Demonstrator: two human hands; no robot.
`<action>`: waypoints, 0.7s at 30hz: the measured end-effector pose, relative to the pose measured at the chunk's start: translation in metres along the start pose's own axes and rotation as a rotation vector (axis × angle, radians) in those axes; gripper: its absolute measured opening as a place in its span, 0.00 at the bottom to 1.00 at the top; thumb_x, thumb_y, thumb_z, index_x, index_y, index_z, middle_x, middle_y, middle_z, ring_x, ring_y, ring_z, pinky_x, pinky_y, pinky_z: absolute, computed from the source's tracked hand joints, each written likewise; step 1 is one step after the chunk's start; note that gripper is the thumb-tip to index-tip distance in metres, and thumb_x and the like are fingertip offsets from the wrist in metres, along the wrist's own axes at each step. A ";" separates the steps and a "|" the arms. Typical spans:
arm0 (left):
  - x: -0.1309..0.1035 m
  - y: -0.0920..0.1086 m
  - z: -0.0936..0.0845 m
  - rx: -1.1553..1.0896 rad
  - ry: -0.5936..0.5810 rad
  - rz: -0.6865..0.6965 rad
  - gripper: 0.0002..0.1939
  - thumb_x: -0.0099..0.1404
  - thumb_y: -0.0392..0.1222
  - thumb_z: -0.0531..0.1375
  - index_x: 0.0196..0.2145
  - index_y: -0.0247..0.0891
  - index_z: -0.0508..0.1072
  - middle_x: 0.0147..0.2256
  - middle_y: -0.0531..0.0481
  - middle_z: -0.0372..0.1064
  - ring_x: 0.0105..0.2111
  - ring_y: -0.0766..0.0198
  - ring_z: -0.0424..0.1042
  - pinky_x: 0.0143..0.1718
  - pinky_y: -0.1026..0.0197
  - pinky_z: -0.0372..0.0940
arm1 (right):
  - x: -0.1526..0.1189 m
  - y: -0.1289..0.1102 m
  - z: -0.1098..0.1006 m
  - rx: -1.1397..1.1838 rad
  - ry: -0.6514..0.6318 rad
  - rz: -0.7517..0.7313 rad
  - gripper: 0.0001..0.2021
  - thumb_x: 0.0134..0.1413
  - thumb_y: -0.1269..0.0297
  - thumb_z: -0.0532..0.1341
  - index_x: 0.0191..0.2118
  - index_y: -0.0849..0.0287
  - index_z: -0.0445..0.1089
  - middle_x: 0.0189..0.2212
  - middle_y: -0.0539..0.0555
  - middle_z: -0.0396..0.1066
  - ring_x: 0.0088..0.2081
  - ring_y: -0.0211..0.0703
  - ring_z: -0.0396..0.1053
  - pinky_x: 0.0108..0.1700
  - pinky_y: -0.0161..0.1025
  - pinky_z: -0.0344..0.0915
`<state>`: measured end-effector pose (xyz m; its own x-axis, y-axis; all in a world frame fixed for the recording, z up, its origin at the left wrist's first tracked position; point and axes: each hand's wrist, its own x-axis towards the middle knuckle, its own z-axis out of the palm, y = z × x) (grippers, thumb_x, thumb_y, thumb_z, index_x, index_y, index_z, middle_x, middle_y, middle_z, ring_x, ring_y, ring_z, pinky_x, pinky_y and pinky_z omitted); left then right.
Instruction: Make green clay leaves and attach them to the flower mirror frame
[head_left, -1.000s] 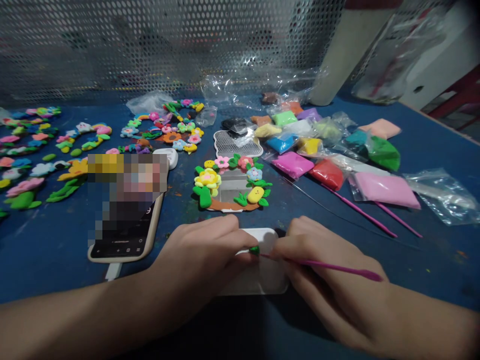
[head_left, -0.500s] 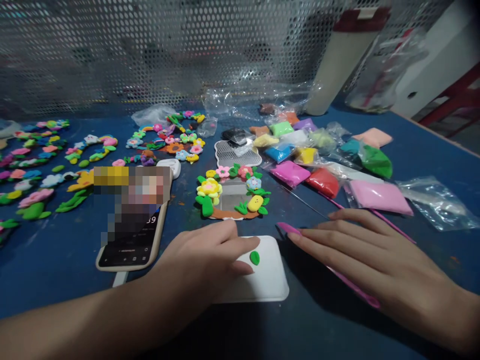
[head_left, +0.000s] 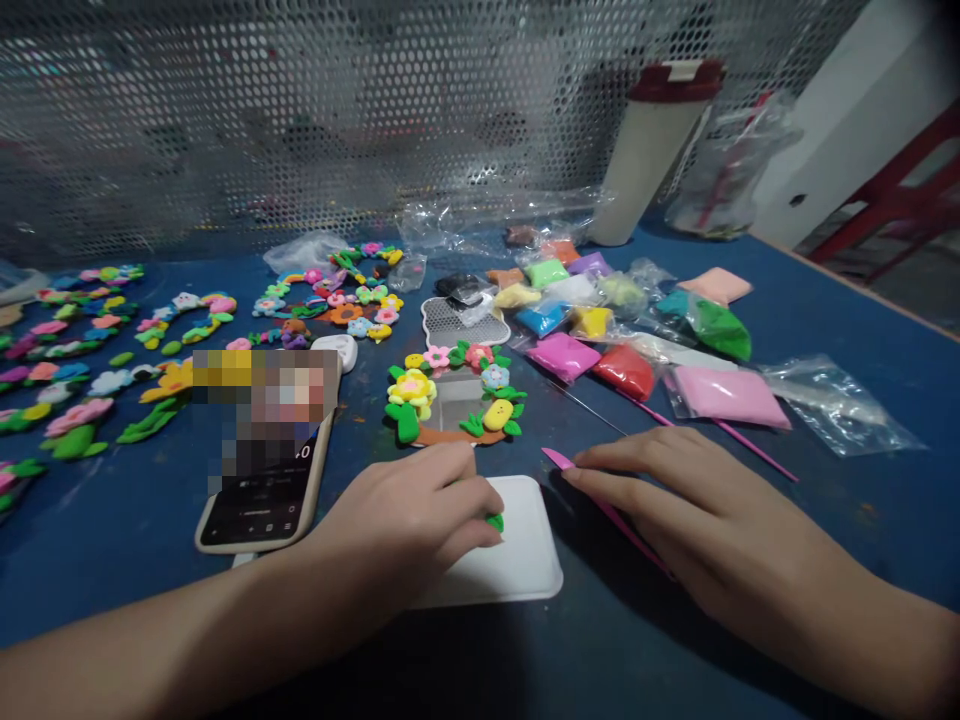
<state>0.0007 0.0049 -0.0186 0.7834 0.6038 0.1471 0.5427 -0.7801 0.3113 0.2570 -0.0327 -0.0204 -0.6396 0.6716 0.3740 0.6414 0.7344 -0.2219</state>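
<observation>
My left hand (head_left: 420,520) reaches over a white rounded board (head_left: 521,570), thumb and forefinger closed on a small green clay leaf (head_left: 495,522), which they partly cover. Right of the board, my right hand (head_left: 720,520) has its fingertips on a pink plastic modelling knife (head_left: 559,459); its thumb is hidden. The knife lies low along the table, blade pointing towards the board. Just behind the board lies a small mirror (head_left: 461,402), its frame decorated with clay flowers, leaves and a yellow figure.
A phone (head_left: 262,510) lies left of the board. Several clay-decorated frames (head_left: 184,318) spread across the left. Behind my right hand are bagged clay packs (head_left: 727,395), a thin metal needle tool (head_left: 589,408) and another pink tool (head_left: 757,452). A tumbler (head_left: 652,150) stands near the perforated metal panel (head_left: 337,120).
My left thumb and forefinger have closed on the green leaf that lay on the board. My right fingertips stay at the pink knife. The view has shifted slightly.
</observation>
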 end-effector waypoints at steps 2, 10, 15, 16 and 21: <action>0.001 0.000 0.000 0.003 0.011 0.000 0.05 0.65 0.41 0.58 0.34 0.38 0.72 0.29 0.55 0.62 0.27 0.68 0.63 0.25 0.66 0.53 | 0.006 -0.006 0.000 0.141 0.007 0.089 0.17 0.58 0.80 0.51 0.50 0.59 0.65 0.43 0.57 0.69 0.44 0.43 0.66 0.43 0.39 0.65; -0.001 0.002 -0.001 0.138 0.073 0.056 0.10 0.68 0.43 0.54 0.33 0.37 0.72 0.28 0.53 0.64 0.27 0.66 0.65 0.24 0.65 0.53 | 0.035 -0.022 0.005 0.488 -0.117 0.341 0.10 0.57 0.78 0.54 0.38 0.59 0.70 0.36 0.53 0.68 0.38 0.40 0.66 0.41 0.39 0.66; -0.003 -0.001 0.000 0.191 0.110 0.046 0.15 0.70 0.46 0.50 0.33 0.36 0.72 0.27 0.52 0.63 0.27 0.65 0.64 0.24 0.64 0.53 | 0.041 -0.022 0.011 0.456 -0.145 0.316 0.11 0.57 0.77 0.54 0.40 0.60 0.71 0.35 0.54 0.67 0.35 0.42 0.66 0.38 0.40 0.65; -0.002 -0.001 -0.001 0.198 0.114 0.046 0.16 0.70 0.47 0.50 0.33 0.36 0.72 0.27 0.52 0.63 0.27 0.64 0.65 0.24 0.64 0.54 | 0.042 -0.022 0.012 0.444 -0.163 0.308 0.11 0.57 0.77 0.54 0.40 0.60 0.71 0.35 0.54 0.67 0.35 0.42 0.66 0.37 0.40 0.65; 0.000 -0.003 -0.006 0.255 0.151 0.083 0.20 0.70 0.50 0.48 0.29 0.36 0.68 0.27 0.51 0.63 0.25 0.63 0.64 0.23 0.63 0.54 | 0.045 -0.018 0.014 0.411 -0.217 0.214 0.10 0.58 0.72 0.57 0.42 0.57 0.73 0.35 0.54 0.64 0.35 0.42 0.65 0.37 0.38 0.65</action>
<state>-0.0032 0.0083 -0.0141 0.7851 0.5387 0.3058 0.5519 -0.8324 0.0495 0.2105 -0.0147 -0.0125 -0.6134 0.7840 0.0960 0.5759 0.5271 -0.6249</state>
